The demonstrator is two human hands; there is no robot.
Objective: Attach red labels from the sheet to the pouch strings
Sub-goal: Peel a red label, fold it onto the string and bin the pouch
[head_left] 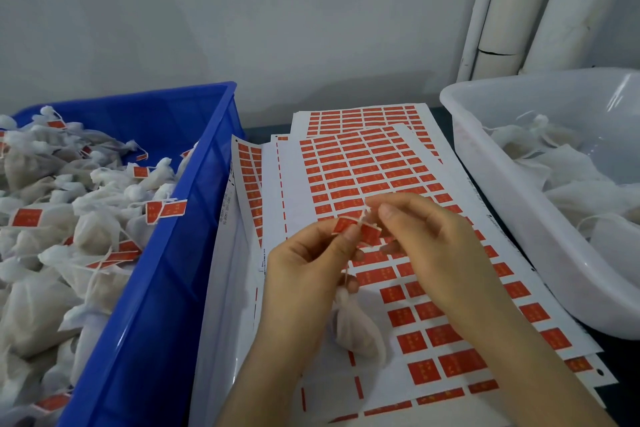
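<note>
At the centre, a left hand point(304, 263) and a right hand point(426, 246) meet above a sheet point(363, 166) of labels on the tabletop point(256, 132). Each grip pinches one red label point(369, 235), and a white string point(363, 215) crosses its middle. The small pouch point(356, 329) dangles just below. A blue crate point(194, 184) of labelled pouches point(93, 232) sits at nine o'clock, and a white tub point(519, 201) at three.
</note>
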